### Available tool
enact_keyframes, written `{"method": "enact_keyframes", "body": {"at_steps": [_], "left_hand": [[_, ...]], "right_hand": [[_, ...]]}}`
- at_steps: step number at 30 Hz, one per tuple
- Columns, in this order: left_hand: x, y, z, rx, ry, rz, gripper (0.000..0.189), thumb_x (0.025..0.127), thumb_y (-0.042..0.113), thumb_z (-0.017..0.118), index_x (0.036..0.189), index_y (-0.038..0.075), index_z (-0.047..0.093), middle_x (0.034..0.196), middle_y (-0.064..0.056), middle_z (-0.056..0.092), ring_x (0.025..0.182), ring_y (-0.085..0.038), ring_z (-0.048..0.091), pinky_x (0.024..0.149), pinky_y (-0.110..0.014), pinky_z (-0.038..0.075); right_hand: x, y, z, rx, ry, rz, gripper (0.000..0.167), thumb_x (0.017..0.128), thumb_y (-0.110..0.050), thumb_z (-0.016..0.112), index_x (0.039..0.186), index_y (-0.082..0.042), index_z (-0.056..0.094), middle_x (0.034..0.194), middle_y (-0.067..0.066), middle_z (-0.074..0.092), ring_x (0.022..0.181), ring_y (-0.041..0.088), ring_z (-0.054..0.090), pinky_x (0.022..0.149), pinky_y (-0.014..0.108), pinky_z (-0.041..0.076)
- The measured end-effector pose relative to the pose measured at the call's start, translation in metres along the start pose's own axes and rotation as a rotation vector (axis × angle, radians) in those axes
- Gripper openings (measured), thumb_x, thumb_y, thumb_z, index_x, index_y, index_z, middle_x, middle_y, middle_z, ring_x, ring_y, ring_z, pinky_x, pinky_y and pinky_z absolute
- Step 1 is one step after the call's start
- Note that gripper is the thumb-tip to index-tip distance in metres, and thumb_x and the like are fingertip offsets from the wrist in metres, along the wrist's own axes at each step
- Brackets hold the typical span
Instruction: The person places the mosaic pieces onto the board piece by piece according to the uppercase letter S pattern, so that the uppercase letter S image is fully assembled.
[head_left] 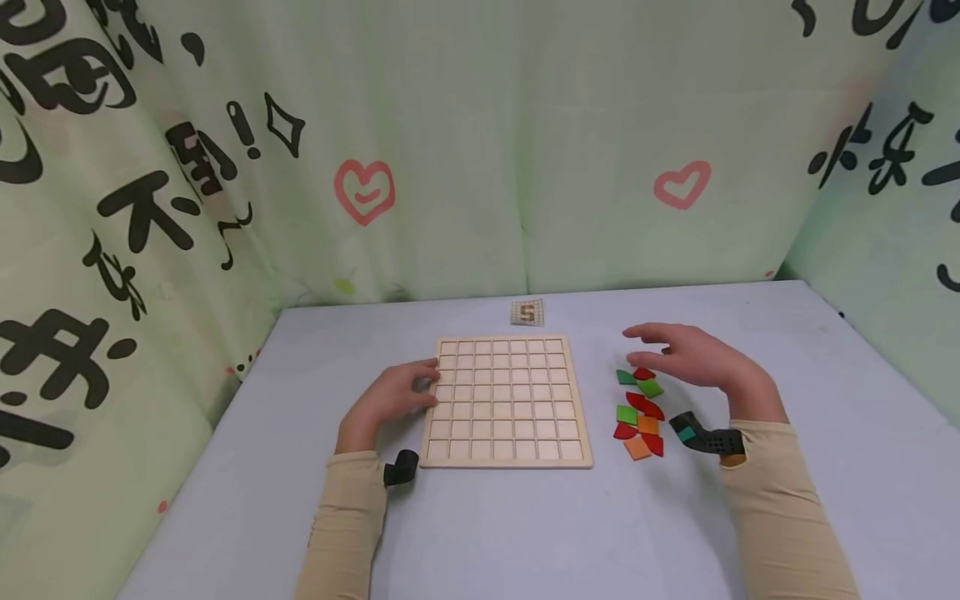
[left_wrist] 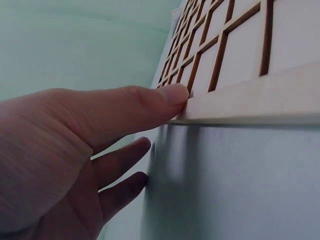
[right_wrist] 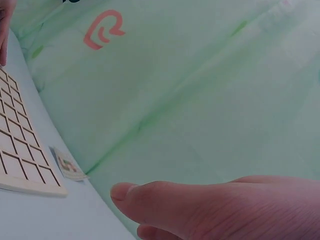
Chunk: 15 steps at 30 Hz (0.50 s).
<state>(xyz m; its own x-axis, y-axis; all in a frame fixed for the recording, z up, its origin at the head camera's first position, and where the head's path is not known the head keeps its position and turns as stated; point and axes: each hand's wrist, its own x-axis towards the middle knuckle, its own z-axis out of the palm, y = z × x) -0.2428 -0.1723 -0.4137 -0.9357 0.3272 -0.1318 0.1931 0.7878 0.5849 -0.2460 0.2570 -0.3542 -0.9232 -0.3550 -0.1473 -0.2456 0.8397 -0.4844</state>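
Note:
A square wooden grid board lies flat on the table, its cells bare. My left hand rests at its left rim. In the left wrist view the thumb touches the rim, while two other fingers extend below, apart from the board. My right hand hovers with nothing in it, thumb and fingers spread apart, just above the far end of the loose tiles. Those tiles include a green square, an orange square and red curved pieces.
A small card with a pixel-like pattern lies behind the board. The white table reaches back to a pale green curtain with hearts and black characters. Each wrist wears a dark camera strap.

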Motion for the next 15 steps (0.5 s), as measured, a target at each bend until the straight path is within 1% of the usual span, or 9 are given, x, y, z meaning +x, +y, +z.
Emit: {"method": "enact_keyframes", "body": {"at_steps": [7, 15], "left_hand": [[0.000, -0.009, -0.001, -0.025, -0.019, 0.038, 0.050, 0.089, 0.015, 0.074, 0.136, 0.001, 0.061, 0.156, -0.008, 0.045, 0.148, -0.032, 0.036, 0.120, -0.046, 0.032], [-0.002, -0.013, -0.004, -0.073, -0.039, 0.032, 0.056, 0.089, 0.019, 0.077, 0.140, 0.003, 0.059, 0.159, -0.006, 0.042, 0.150, -0.031, 0.033, 0.122, -0.047, 0.029]], "right_hand": [[0.000, 0.014, 0.003, 0.015, 0.006, 0.035, 0.066, 0.097, -0.047, 0.062, 0.145, -0.004, 0.050, 0.144, 0.030, 0.049, 0.130, 0.049, 0.045, 0.097, 0.064, 0.048], [0.005, 0.027, 0.011, 0.004, -0.010, 0.056, 0.066, 0.097, -0.042, 0.063, 0.146, -0.001, 0.047, 0.143, 0.033, 0.047, 0.129, 0.051, 0.044, 0.098, 0.065, 0.047]]}}
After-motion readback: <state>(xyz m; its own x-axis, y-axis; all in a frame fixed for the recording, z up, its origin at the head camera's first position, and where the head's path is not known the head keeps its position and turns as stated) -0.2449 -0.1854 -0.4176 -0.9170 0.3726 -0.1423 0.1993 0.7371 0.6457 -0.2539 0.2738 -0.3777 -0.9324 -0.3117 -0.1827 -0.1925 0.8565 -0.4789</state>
